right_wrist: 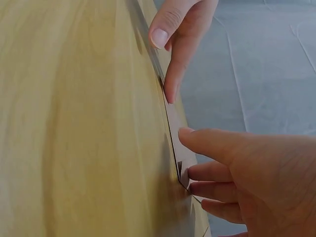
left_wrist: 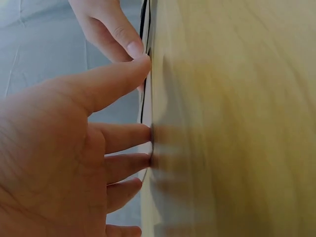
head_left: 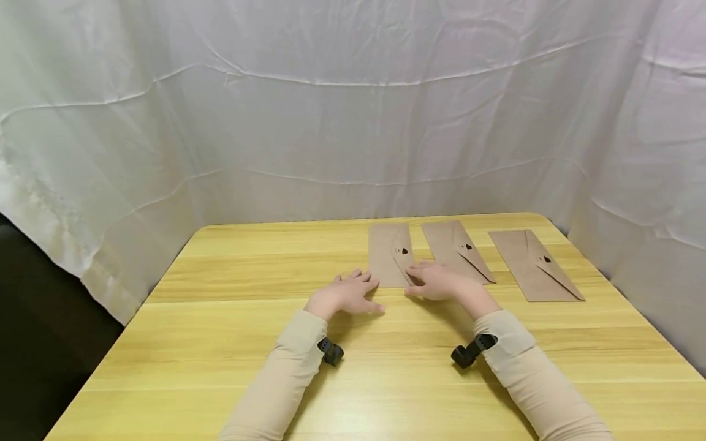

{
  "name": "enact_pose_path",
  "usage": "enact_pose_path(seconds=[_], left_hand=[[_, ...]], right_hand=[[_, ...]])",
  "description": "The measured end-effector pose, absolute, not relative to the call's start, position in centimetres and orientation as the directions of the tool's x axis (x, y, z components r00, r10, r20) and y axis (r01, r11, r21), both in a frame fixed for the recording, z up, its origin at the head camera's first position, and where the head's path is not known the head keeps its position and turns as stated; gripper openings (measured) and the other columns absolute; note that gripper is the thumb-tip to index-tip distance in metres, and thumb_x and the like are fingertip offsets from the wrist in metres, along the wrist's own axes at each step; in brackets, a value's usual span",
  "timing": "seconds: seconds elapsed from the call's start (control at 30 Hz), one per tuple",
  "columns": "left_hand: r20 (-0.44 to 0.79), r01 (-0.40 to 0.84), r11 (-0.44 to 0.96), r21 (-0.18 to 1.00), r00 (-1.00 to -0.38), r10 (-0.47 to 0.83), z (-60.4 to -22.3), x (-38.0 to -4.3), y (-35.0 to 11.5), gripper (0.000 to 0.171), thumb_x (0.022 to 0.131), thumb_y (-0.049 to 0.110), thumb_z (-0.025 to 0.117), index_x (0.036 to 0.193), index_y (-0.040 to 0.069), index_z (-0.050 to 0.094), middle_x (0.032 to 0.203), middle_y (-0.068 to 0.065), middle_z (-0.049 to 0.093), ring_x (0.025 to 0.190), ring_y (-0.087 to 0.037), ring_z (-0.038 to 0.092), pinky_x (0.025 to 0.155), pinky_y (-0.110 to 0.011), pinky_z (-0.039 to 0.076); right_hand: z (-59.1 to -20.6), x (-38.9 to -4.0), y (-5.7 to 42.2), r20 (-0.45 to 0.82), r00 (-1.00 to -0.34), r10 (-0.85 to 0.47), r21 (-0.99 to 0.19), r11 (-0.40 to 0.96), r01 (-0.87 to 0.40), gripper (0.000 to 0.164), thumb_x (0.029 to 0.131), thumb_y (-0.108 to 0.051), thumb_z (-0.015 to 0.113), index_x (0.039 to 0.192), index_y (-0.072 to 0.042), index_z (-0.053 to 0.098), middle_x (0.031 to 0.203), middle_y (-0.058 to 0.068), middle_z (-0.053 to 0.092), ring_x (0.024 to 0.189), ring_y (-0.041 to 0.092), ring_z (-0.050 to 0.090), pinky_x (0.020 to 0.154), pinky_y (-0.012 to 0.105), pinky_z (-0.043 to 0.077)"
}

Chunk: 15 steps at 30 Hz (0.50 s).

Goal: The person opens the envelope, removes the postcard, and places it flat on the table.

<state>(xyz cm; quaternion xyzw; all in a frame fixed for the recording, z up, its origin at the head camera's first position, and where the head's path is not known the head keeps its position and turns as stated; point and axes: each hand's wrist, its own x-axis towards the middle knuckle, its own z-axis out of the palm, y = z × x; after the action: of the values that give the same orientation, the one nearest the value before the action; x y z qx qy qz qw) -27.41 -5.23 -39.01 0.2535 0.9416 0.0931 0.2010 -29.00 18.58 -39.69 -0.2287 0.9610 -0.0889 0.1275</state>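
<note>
Three brown paper envelopes lie flat in a row, each with a slanted flap and a small dark mark. At the near left corner of the leftmost envelope (head_left: 385, 254), my left hand (head_left: 346, 296) rests its spread fingertips. My right hand (head_left: 438, 283) has its fingertips on the same envelope's near right corner, by the flap, and overlaps the middle envelope (head_left: 449, 240) in the head view. Fingers of the left hand (left_wrist: 54, 138) look fairly straight in the left wrist view, thumb apart. Those of the right hand (right_wrist: 276, 177) are extended along the paper edge in the right wrist view.
The third envelope (head_left: 532, 269) lies farther right, apart from both hands. All sit toward the far side of a wooden table (head_left: 248, 343). White cloth (head_left: 342, 135) hangs behind and beside it. A dark shape (head_left: 44, 343) stands past the left edge.
</note>
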Motion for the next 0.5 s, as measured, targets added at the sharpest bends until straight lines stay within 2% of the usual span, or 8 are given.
enact_pose_path(seconds=[0.3,0.5], left_hand=[[-0.325,0.457,0.864,0.209,-0.801,0.503,-38.9,-26.0,-6.6,0.078,0.091,0.061,0.054,0.154,0.021,0.031,0.164,-0.003,0.019,0.154,-0.024,0.009,0.122,-0.058,0.008],[-0.321,0.46,0.865,0.199,-0.804,0.502,-38.9,-25.0,-8.0,0.078,0.091,0.061,0.054,0.153,0.021,0.032,0.163,-0.005,0.021,0.153,-0.026,0.01,0.121,-0.059,0.009]], right_hand=[[-39.4,-28.1,17.8,-0.195,-0.829,-0.524,-0.295,0.838,-0.46,0.064,0.097,-0.042,0.055,0.146,-0.002,0.042,0.153,0.021,0.037,0.145,0.044,0.028,0.117,0.059,0.023],[-39.8,-27.9,16.9,-0.176,-0.816,-0.55,-0.265,0.825,-0.499,0.064,0.096,-0.046,0.055,0.146,-0.006,0.045,0.153,0.017,0.039,0.144,0.041,0.031,0.117,0.058,0.025]])
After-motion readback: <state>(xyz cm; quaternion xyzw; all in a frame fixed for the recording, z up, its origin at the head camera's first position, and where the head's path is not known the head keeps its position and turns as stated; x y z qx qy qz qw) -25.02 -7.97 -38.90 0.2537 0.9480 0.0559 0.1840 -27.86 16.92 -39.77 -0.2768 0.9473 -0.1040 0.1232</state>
